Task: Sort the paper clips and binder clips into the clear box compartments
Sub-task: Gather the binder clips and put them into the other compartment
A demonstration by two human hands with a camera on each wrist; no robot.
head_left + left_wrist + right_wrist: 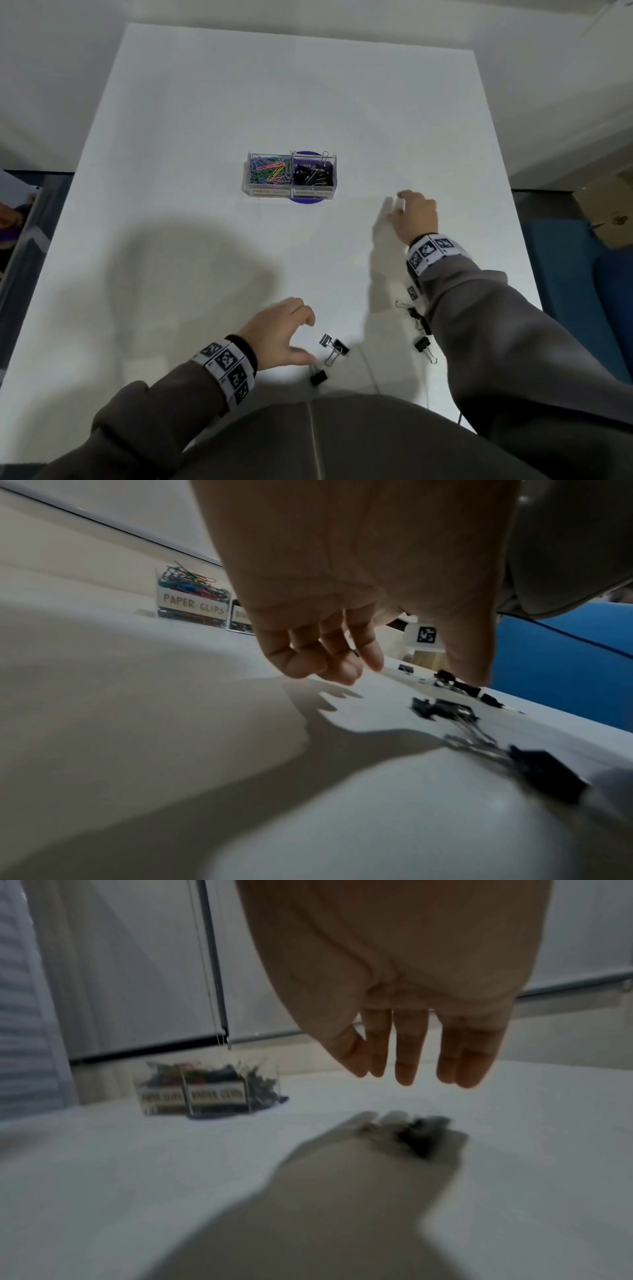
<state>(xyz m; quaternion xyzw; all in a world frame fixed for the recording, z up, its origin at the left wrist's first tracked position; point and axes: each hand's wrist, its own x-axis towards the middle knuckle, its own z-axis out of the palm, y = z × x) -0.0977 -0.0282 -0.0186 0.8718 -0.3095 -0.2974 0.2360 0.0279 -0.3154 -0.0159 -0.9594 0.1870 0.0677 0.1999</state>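
The clear box (pixel 291 192) stands mid-table, with coloured paper clips (pixel 269 169) in its left compartment and black binder clips (pixel 313 174) in its right. My left hand (pixel 308 339) hovers low near the front edge, fingers loosely curled and holding nothing. Two loose binder clips (pixel 334 347) (pixel 318 376) lie just right of its thumb. Right of the box my right hand (pixel 399 209) hangs above the table, fingers (pixel 407 1069) straight and empty. A blurred dark clip (pixel 423 1139) lies in its shadow. More binder clips (pixel 423 344) lie beside my right forearm.
A purple disc (pixel 306 202) lies under the box. A thin cable (pixel 373 373) runs over the white table (pixel 205 137) near the front. Off the right edge are a blue seat (pixel 582 274) and a cardboard box (pixel 606 212).
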